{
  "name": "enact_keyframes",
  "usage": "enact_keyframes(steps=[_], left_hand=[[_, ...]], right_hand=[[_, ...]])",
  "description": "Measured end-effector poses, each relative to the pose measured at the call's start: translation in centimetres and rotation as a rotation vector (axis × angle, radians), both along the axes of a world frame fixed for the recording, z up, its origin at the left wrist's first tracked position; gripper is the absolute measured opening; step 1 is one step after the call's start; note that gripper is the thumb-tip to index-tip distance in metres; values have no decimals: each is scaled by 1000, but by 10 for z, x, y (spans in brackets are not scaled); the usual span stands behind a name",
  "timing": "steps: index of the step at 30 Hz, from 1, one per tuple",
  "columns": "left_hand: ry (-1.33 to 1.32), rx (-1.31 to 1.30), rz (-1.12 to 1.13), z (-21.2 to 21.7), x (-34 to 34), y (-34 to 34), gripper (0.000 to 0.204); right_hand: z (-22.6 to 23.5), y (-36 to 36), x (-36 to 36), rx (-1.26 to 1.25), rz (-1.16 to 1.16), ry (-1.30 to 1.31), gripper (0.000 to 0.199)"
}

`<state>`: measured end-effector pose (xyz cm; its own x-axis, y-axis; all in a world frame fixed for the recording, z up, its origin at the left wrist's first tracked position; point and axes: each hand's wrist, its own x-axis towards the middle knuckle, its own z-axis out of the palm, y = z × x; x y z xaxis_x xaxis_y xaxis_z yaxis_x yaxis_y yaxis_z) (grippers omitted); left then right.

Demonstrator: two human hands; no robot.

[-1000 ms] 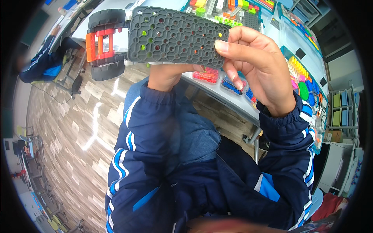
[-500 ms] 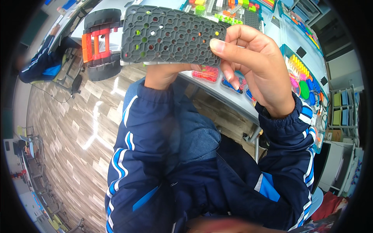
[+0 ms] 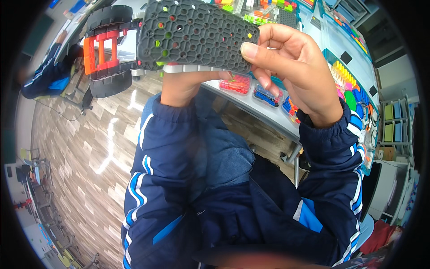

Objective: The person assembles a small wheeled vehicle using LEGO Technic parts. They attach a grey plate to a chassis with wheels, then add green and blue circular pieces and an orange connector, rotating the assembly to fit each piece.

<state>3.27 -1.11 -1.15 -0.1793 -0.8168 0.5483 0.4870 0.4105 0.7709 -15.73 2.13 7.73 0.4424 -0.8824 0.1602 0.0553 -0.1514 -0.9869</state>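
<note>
Up in front of me is a toy vehicle built from plastic pieces, with a dark grey perforated plate facing me. At its left end, a red and orange frame sits between two black wheels, the upper wheel and the lower wheel. My right hand pinches the plate's right end between thumb and fingers. From below, my left hand grips the vehicle along its lower edge; most of its fingers are hidden behind the plate. Green and yellow bits show through the plate's holes.
Beyond the vehicle is a white table bearing clear boxes of red pieces and blue pieces. A tray of colourful parts lies to the right. Another person sits at the far left. Shelves stand at right.
The vehicle has shifted slightly left and tilted, so more of its pale lower edge shows. Both hands moved along with it and kept their grip.
</note>
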Motion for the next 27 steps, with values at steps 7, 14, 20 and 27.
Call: enact_keyframes(steps=[7, 14, 20, 27], left_hand=[[3, 37, -75, 2, 0, 1, 63], [53, 92, -151, 1, 1, 2, 65], [145, 92, -149, 0, -3, 1, 69], [193, 123, -195, 0, -3, -1, 63]], right_hand=[[2, -2, -1, -36, 33, 24, 13], [-2, 1, 3, 82, 43, -103, 15], [-4, -4, 1, 136, 156, -184, 19], [-12, 1, 5, 167, 274, -224, 26]])
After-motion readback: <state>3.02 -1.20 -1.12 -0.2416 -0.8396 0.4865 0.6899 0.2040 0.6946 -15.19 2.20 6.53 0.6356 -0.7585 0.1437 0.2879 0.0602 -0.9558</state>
